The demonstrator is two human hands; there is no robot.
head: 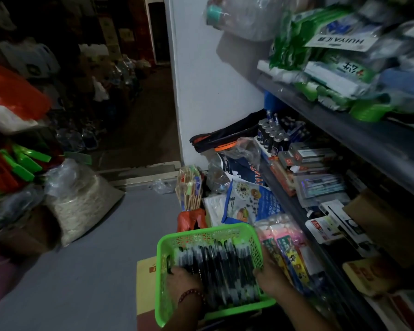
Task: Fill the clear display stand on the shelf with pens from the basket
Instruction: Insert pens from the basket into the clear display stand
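A green plastic basket (pixel 202 234) sits low in front of me on a yellow carton, filled with several dark pens (pixel 221 271) lying side by side. My left hand (pixel 185 279), with a bead bracelet at the wrist, is inside the basket at its left, and its fingers curl into the pile of pens. My right hand (pixel 271 275) is at the basket's right wall, thumb inside the rim and fingers outside, gripping it. I cannot pick out the clear display stand among the goods on the shelf (pixel 359 137).
Shelves on the right hold stacked boxes (pixel 318 185), dark bottles (pixel 273 137) and green packets (pixel 320 68) above. Pink packets (pixel 285 242) press against the basket's right side. A sack (pixel 79 201) and green combs (pixel 22 163) stand at the left, grey floor (pixel 89 271) between.
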